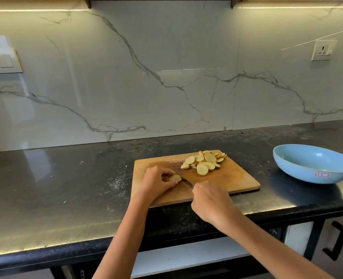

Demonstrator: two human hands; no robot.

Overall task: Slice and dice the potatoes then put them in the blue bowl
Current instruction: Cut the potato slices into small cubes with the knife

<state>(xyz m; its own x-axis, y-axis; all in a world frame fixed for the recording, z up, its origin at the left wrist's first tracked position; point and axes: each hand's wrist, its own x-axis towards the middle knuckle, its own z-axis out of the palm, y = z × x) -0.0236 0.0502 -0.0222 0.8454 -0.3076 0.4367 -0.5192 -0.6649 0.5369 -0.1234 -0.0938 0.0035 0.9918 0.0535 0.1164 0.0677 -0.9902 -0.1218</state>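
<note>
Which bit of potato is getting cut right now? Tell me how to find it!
Find the wooden cutting board on the black counter. At its left side, the left hand pinches a small potato piece, with the knife blade right against it. Unlike the pile of slices at the board's far edge, it sits alone between fingers.

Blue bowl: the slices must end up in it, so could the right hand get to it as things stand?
Probably yes: the blue bowl sits to the right of the cutting board with bare counter between, but the right hand grips the knife.
</note>
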